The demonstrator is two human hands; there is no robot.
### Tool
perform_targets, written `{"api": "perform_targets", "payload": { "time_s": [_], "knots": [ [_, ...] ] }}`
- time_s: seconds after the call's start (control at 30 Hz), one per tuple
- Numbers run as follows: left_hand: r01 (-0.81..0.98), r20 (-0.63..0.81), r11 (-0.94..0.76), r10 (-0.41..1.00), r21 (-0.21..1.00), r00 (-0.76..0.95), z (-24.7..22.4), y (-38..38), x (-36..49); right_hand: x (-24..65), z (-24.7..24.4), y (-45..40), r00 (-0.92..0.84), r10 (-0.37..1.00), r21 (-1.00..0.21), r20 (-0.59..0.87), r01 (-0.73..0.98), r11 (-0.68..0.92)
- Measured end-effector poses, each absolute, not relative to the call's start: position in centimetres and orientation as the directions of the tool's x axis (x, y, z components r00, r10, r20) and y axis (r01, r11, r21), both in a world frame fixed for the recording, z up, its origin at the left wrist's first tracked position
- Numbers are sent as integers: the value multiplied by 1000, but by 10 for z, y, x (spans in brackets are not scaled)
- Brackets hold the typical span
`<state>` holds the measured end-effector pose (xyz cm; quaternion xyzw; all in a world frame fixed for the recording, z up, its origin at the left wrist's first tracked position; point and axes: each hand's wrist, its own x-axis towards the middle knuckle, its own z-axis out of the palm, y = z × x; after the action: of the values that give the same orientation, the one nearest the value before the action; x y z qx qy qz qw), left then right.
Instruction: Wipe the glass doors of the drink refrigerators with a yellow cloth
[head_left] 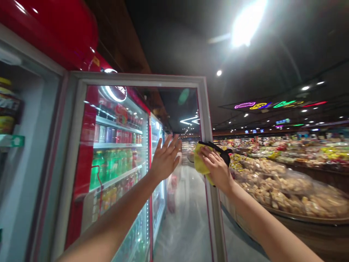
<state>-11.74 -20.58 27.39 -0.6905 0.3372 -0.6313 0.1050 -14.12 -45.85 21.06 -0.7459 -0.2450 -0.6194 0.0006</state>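
Note:
My left hand (165,158) is raised with its fingers spread, flat at or close to the pane of an open glass fridge door (203,98). Whether the palm touches the glass I cannot tell. Under my right hand (218,170) is a yellow cleaning cloth (201,163) with a black edge. The cloth lies over the right side of the door frame and the glass beside it; part of it is hidden by my fingers.
A red drinks fridge (73,40) stands on the left, with bottles (109,163) and cans seen through the pane. Right of the door, a wide display of packed goods (272,182) borders the grey aisle floor (182,222). Ceiling lights (248,25) hang overhead.

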Motion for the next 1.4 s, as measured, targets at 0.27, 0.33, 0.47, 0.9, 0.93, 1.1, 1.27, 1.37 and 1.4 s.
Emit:
{"api": "perform_targets", "payload": {
  "time_s": [0.27, 0.33, 0.47, 0.9, 0.93, 1.1, 1.27, 1.37, 1.4],
  "knots": [
    [-246, 802, -772, -596, -586, -41, 332, -194, -69, -127, 245, -459, 37, 193, 144, 981, 533, -834],
    [-234, 811, -784, -584, -575, -38, 339, -189, -62, -128, 264, -451, -41, 139, 138, 990, 561, -816],
    [-242, 799, -768, -597, -593, -63, 344, -182, -57, -119, 325, -427, -104, 126, 162, 987, 521, -838],
    [-299, 798, -744, -591, -597, -122, 343, -183, -79, -86, 340, -381, -19, 172, 170, 985, 269, -948],
    [-309, 794, -737, -596, -601, -122, 345, -182, -80, -88, 350, -381, -27, 145, 147, 989, 268, -952],
    [-358, 803, -720, -560, -594, -205, 354, -175, -80, -95, 406, -364, -49, -115, -99, 992, 262, -960],
    [-388, 849, -756, -490, -527, -199, 354, -174, -83, -107, 376, -356, -25, 92, 95, 995, 204, -974],
    [-386, 856, -767, -495, -512, -152, 352, -175, -89, -111, 373, -367, -26, 90, 93, 996, 185, -978],
    [-385, 859, -772, -492, -505, -141, 351, -175, -91, -110, 379, -370, -39, 44, 50, 998, 189, -981]
  ]
}}
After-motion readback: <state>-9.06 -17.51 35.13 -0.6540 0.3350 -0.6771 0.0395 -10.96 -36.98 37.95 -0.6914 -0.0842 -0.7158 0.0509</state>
